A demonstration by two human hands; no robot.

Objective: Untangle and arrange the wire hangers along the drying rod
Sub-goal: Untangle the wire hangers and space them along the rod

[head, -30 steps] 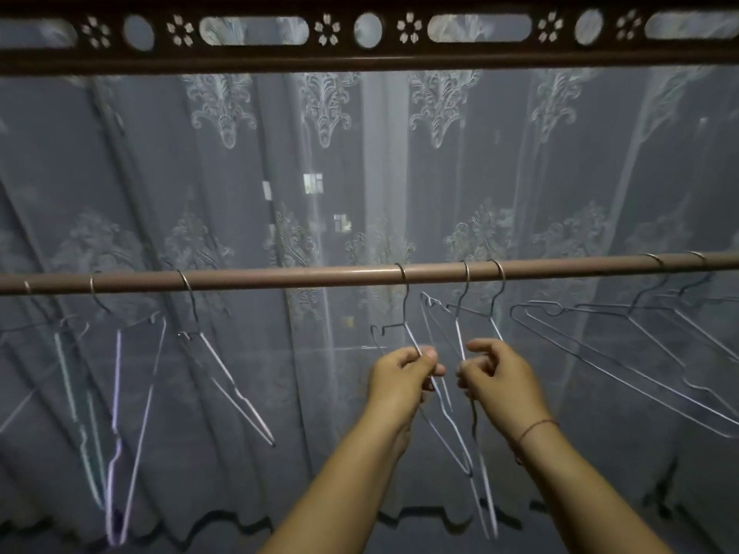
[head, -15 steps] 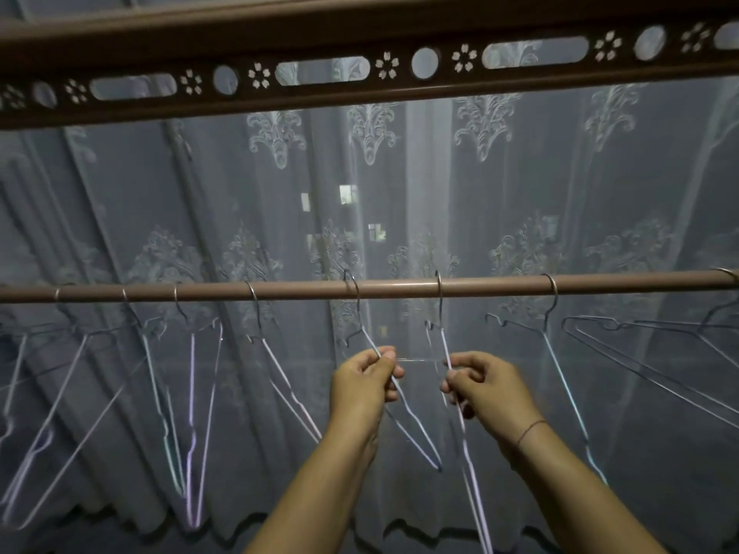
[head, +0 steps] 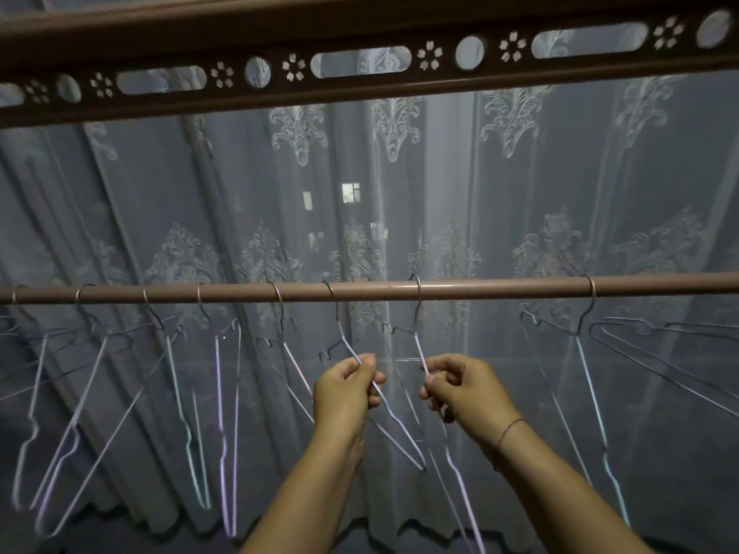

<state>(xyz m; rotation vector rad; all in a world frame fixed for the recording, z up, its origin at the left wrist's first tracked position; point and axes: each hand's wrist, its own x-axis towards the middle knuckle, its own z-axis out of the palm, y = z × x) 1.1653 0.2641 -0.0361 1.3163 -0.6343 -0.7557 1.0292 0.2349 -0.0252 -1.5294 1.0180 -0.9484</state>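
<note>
A brown drying rod (head: 380,291) runs across the view at mid height. Several thin wire hangers hang from it by their hooks. My left hand (head: 346,387) pinches the sloping wire of one hanger (head: 400,427) hooked near the rod's middle. My right hand (head: 466,387) pinches the wire of the neighbouring hanger (head: 418,341), hooked a little further right. The two hooks sit apart on the rod. To the left several hangers (head: 224,413) hang spaced out. At the right another hanger (head: 592,393) hangs alone, beside a bunch of tilted hangers (head: 656,353).
A brown perforated rail (head: 360,66) with flower cut-outs crosses above the rod. A sheer embroidered curtain (head: 500,193) hangs close behind the hangers. Lit windows show faintly through it.
My hands have drawn apart, spreading the two held hangers' hooks wider along the rod. The view has shifted, so more spaced hangers show on the left.
</note>
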